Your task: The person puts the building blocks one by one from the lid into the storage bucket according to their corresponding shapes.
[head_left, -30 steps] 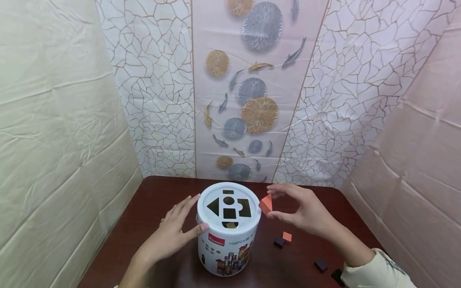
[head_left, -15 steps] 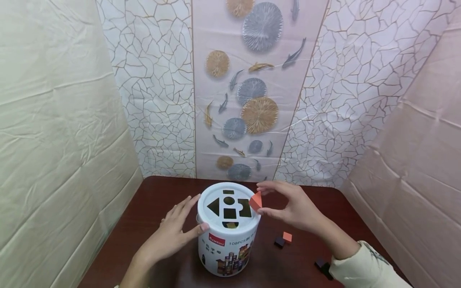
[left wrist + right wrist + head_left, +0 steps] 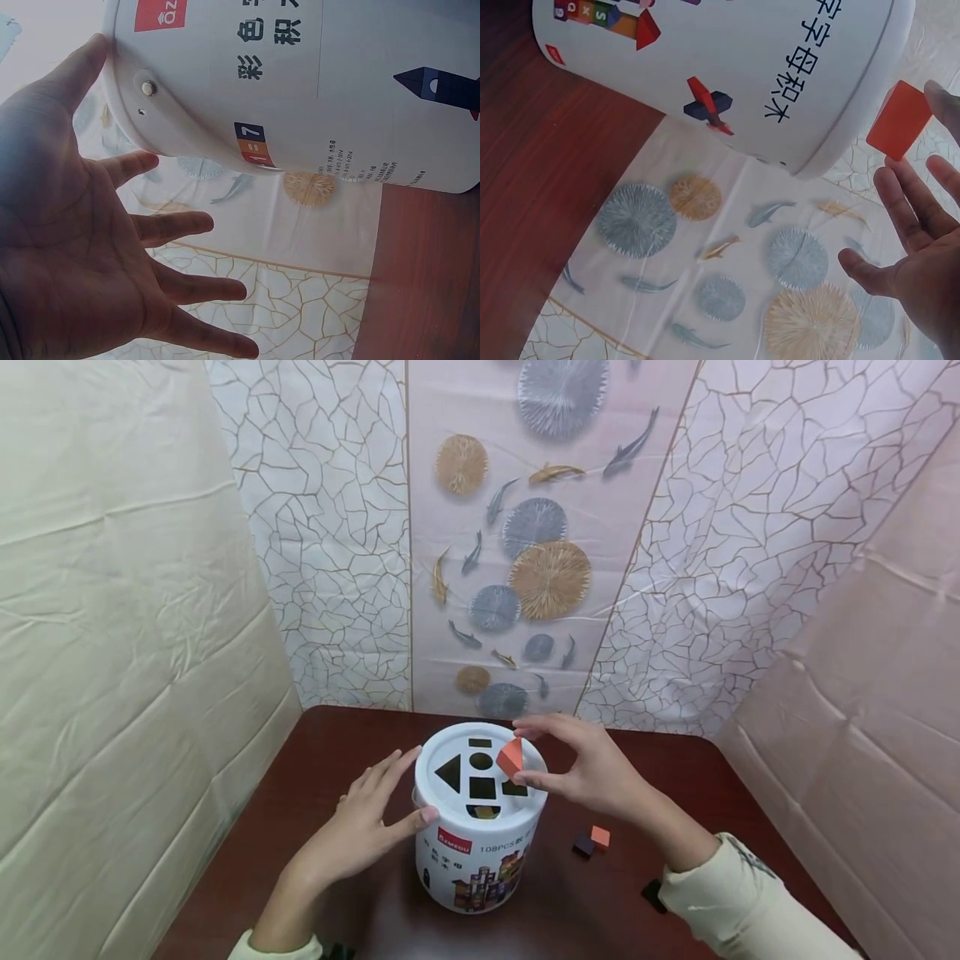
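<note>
A white bucket (image 3: 480,852) with a lid (image 3: 450,814) stands on the table; its lid has several cut-outs, among them a triangle, a circle and a square. Thumb and fingertips of my right hand (image 3: 592,768) pinch an orange triangular block (image 3: 511,759) just above the lid's right side. The right wrist view shows the same block (image 3: 900,120) between thumb and finger, near the rim. At the bucket's left, my left hand (image 3: 360,818) touches the lid's rim with spread, straight fingers. In the left wrist view, this hand (image 3: 82,225) is beside the bucket's handle (image 3: 202,131).
Right of the bucket, a small orange block (image 3: 600,837) and a dark block (image 3: 582,847) lie on the dark red table (image 3: 360,735). A black object (image 3: 654,895) lies partly hidden by the right sleeve. Patterned cloth hangs behind and at both sides.
My right hand has carried the orange triangular block leftward, from beside the bucket to above the lid. The left hand keeps its place at the rim. The head view has tilted slightly.
</note>
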A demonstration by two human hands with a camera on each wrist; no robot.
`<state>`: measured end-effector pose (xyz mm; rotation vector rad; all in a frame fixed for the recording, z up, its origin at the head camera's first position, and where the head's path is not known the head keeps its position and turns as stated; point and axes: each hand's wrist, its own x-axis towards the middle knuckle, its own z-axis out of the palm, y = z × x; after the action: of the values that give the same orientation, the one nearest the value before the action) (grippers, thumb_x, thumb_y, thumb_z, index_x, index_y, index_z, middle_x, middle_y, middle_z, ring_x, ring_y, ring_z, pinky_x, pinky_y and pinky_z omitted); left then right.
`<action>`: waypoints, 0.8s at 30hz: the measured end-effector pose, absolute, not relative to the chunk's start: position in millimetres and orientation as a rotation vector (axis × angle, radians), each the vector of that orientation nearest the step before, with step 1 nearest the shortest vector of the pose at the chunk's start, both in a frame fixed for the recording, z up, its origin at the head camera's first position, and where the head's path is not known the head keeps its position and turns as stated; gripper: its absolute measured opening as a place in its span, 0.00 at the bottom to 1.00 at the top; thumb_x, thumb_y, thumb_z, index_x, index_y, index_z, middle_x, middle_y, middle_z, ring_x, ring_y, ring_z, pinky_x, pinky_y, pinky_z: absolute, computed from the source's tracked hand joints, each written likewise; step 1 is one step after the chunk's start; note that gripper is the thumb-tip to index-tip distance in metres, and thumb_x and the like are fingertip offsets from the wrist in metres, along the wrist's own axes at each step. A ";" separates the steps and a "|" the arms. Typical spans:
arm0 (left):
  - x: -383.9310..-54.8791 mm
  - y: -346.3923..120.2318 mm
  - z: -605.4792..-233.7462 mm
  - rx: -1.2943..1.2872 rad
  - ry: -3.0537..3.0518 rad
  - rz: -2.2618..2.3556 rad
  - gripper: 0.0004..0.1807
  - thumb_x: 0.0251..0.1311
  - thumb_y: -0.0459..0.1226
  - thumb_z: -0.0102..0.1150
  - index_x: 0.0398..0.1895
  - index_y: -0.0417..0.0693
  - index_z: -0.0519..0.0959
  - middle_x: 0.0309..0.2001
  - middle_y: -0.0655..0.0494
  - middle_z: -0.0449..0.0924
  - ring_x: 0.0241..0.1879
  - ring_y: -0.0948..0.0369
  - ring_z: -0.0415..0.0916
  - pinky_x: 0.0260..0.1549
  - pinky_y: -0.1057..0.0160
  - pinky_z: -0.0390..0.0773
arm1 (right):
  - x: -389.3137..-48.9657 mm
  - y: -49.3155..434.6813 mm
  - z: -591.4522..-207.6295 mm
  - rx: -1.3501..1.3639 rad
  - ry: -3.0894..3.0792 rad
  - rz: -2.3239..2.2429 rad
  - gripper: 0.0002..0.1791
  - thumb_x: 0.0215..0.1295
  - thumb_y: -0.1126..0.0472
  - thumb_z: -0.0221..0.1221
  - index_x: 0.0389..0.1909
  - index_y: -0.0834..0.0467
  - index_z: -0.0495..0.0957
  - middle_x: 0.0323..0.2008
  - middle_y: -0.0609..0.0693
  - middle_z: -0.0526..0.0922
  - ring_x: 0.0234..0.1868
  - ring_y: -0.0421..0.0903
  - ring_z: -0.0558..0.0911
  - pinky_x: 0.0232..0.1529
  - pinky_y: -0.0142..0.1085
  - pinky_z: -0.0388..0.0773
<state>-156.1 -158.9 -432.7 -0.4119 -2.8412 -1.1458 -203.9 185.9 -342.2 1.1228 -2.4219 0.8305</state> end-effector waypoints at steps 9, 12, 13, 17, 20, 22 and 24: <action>-156.6 -158.5 -432.1 -0.396 -2.864 -1.136 0.51 0.69 0.73 0.61 0.90 0.81 0.50 0.92 0.47 0.47 0.87 0.27 0.45 0.70 0.08 0.46 | -210.7 171.2 -342.3 1.135 -2.458 0.861 0.38 0.59 0.49 0.84 0.71 0.46 0.83 0.64 0.43 0.88 0.65 0.46 0.87 0.69 0.57 0.83; -156.7 -158.6 -431.6 -0.392 -2.872 -1.135 0.51 0.69 0.73 0.61 0.90 0.81 0.49 0.92 0.46 0.47 0.87 0.27 0.45 0.70 0.08 0.46 | -213.5 166.8 -342.9 1.161 -2.444 0.879 0.38 0.59 0.50 0.84 0.71 0.47 0.83 0.62 0.44 0.89 0.62 0.45 0.89 0.68 0.57 0.83; -156.7 -158.6 -431.5 -0.391 -2.874 -1.135 0.51 0.69 0.73 0.60 0.90 0.82 0.49 0.92 0.46 0.47 0.87 0.27 0.45 0.71 0.08 0.46 | -214.4 165.4 -343.2 1.170 -2.439 0.885 0.38 0.59 0.50 0.84 0.71 0.47 0.83 0.61 0.44 0.90 0.61 0.45 0.89 0.68 0.56 0.83; -156.8 -158.7 -431.8 -0.391 -2.876 -1.136 0.51 0.69 0.73 0.61 0.90 0.82 0.49 0.92 0.46 0.47 0.87 0.27 0.45 0.70 0.08 0.46 | -217.6 160.4 -345.4 1.182 -2.433 0.915 0.38 0.59 0.51 0.84 0.70 0.48 0.83 0.60 0.45 0.91 0.61 0.44 0.89 0.69 0.55 0.84; -157.1 -158.5 -432.3 -0.394 -2.871 -1.133 0.51 0.69 0.73 0.60 0.90 0.81 0.49 0.92 0.46 0.47 0.87 0.27 0.45 0.70 0.07 0.46 | -218.6 157.0 -346.0 1.188 -2.426 0.934 0.37 0.59 0.51 0.84 0.70 0.48 0.83 0.60 0.45 0.91 0.61 0.44 0.89 0.69 0.54 0.84; -157.1 -158.5 -432.6 -0.395 -2.869 -1.133 0.51 0.69 0.73 0.60 0.90 0.81 0.49 0.92 0.46 0.47 0.87 0.27 0.46 0.70 0.07 0.46 | -219.0 154.8 -346.3 1.197 -2.419 0.941 0.37 0.59 0.51 0.84 0.70 0.49 0.84 0.59 0.45 0.91 0.60 0.44 0.89 0.69 0.54 0.84; -156.8 -158.6 -433.0 -0.396 -2.869 -1.131 0.51 0.69 0.73 0.60 0.90 0.82 0.49 0.92 0.46 0.48 0.87 0.27 0.46 0.70 0.07 0.47 | -219.2 152.7 -346.9 1.213 -2.409 0.941 0.38 0.58 0.52 0.84 0.70 0.49 0.83 0.58 0.45 0.92 0.60 0.45 0.90 0.68 0.54 0.84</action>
<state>-156.8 -158.6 -433.0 -0.3965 -2.8690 -1.1311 -219.2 152.7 -346.9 1.2125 -2.4087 0.9408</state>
